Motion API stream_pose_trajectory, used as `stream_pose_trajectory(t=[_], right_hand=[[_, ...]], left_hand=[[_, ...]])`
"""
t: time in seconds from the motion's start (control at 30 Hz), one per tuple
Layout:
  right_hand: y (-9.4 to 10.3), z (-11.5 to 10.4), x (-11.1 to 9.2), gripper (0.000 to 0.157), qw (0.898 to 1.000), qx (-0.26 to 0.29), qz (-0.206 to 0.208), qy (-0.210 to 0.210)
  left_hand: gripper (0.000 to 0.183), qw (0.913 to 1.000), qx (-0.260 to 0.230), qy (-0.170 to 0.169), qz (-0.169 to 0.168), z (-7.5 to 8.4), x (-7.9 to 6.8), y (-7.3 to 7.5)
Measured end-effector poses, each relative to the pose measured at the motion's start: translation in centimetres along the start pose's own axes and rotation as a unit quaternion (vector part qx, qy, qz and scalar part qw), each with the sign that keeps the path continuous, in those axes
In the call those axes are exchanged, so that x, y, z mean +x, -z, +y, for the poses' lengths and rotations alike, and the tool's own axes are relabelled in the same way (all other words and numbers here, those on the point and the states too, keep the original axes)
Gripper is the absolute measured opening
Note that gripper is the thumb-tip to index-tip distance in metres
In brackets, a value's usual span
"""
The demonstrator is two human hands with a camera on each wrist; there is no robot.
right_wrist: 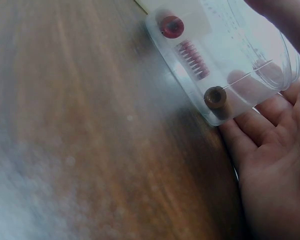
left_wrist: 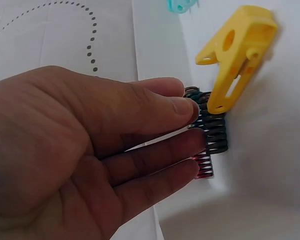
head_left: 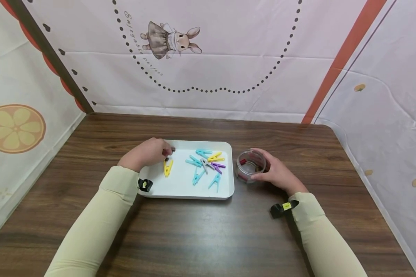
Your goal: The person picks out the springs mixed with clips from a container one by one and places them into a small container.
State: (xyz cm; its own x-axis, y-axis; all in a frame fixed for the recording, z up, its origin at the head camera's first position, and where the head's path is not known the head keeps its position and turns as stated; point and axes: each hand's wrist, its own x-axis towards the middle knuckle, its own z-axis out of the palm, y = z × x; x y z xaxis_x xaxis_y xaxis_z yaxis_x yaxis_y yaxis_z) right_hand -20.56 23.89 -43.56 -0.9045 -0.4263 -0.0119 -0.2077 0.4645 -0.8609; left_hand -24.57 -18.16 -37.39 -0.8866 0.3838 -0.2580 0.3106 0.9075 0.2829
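My left hand (head_left: pixel 149 154) reaches into the left part of a white tray (head_left: pixel 182 186). Its thumb and forefinger pinch a dark coil spring (left_wrist: pixel 192 93), partly hidden by the fingertips. Against the other fingertips lie another dark spring (left_wrist: pixel 217 137) and a red spring (left_wrist: pixel 204 167). A yellow clothespin (left_wrist: pixel 247 45) lies just beside them. To the right of the tray, my right hand (head_left: pixel 279 173) grips a clear round jar (head_left: pixel 238 169) standing on the table. Red springs (right_wrist: pixel 194 60) and a brown spring (right_wrist: pixel 216 97) show inside it.
Toward the tray's right side lie several light-blue clothespins (head_left: pixel 198 176), with a yellow (head_left: pixel 216 157), a grey (head_left: pixel 205 165) and a purple (head_left: pixel 217 166) one. The tray's raised rim stands between the springs and the jar. Under everything is a brown wooden table (head_left: pixel 208 234).
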Motion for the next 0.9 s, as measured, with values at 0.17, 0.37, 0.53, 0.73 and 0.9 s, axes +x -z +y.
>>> stream_pose_trajectory(t=[0.17,0.37,0.53,0.73,0.9], right_hand=[[0.01,-0.04,0.04,0.086,1.000,-0.007,0.002,-0.009],[0.00,-0.15,0.05,0.087,1.000,-0.009,0.002,-0.009],[-0.02,-0.18,0.02,0.086,1.000,-0.003,0.000,-0.006],[-0.01,-0.27,-0.04,0.086,1.000,-0.004,-0.001,-0.011],[0.03,-0.26,-0.05,0.086,1.000,-0.008,0.001,-0.013]], left_hand=[[0.028,0.9999,0.008,-0.006,-0.002,-0.09,0.09,-0.13],[0.028,0.9999,0.009,-0.002,-0.008,-0.08,0.19,-0.42],[0.028,0.9999,0.015,0.002,-0.006,0.10,0.16,-0.45],[0.028,0.9996,0.027,0.001,-0.001,0.06,-0.01,-0.53],[0.028,0.9998,0.020,0.004,-0.003,0.10,-0.02,-0.66]])
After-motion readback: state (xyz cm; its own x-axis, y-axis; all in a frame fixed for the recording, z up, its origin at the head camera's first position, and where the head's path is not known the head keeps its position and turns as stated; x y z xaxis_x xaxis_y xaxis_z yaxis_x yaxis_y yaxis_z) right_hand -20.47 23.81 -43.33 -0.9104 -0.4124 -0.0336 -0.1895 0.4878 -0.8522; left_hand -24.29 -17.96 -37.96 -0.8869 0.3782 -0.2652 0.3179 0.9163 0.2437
